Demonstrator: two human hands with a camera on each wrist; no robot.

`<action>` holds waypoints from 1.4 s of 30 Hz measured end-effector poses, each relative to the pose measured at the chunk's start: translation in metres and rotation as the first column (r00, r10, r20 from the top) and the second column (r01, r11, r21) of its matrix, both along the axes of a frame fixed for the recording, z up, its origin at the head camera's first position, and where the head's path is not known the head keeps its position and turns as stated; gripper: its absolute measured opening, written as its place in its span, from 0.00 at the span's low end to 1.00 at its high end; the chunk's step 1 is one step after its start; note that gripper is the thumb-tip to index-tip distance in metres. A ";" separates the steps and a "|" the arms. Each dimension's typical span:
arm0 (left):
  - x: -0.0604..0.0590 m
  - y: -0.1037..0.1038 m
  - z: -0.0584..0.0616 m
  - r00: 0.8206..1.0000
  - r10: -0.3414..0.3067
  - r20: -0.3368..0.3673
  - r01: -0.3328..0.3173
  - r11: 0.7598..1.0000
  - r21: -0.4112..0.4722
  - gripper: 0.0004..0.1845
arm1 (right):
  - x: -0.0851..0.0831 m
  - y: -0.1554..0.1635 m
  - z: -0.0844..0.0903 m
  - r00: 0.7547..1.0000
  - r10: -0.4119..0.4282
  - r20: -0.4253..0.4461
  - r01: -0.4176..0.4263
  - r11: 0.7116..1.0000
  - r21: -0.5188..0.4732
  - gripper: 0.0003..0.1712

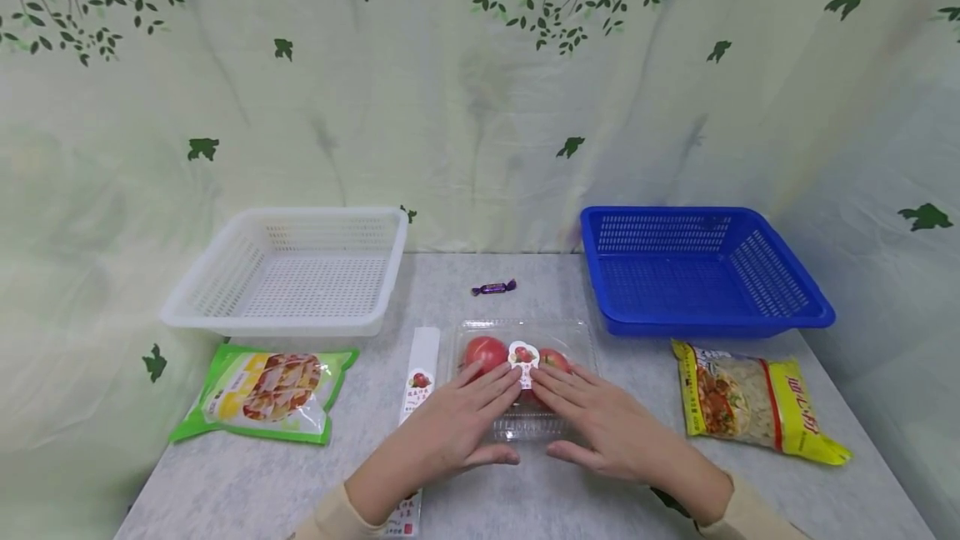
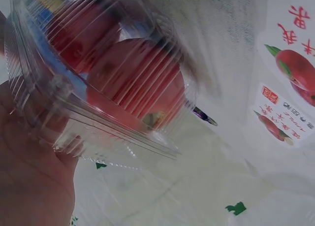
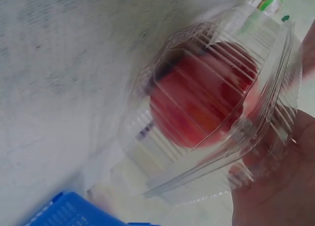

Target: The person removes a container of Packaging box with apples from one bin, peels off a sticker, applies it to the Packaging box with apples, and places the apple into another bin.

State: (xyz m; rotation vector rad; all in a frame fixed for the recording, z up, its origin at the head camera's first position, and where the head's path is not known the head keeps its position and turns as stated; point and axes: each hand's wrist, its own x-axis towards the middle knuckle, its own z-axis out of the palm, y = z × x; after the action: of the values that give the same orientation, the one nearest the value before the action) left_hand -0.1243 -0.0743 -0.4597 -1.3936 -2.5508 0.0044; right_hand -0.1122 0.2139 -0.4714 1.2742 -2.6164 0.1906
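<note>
Looking down from the head view, the clear clamshell box of tomatoes [image 1: 522, 377] sits mid-table between the white basket [image 1: 288, 272] and blue basket [image 1: 701, 267], its long axis running left to right, and the left hand [image 1: 450, 427] and right hand [image 1: 603, 423] lie flat on its near half with straight fingers, equally close (neither curls around it). From the left wrist the ribbed lid shows a red tomato [image 2: 140, 85] just beyond the palm [image 2: 29, 186]. The right wrist mirrors this, a tomato [image 3: 199, 100] blurred under plastic.
</note>
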 end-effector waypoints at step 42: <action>-0.031 -0.051 -0.008 0.476 0.131 0.870 -0.712 0.638 0.293 0.37 | -0.029 0.048 -0.013 0.610 -0.114 0.784 0.598 0.716 -0.361 0.42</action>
State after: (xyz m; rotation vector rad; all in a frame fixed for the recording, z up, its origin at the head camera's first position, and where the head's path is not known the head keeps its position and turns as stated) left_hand -0.1549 -0.1257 -0.4682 -0.3682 -2.9834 -1.5976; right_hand -0.1411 0.2618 -0.4841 0.3919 -2.9093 1.6052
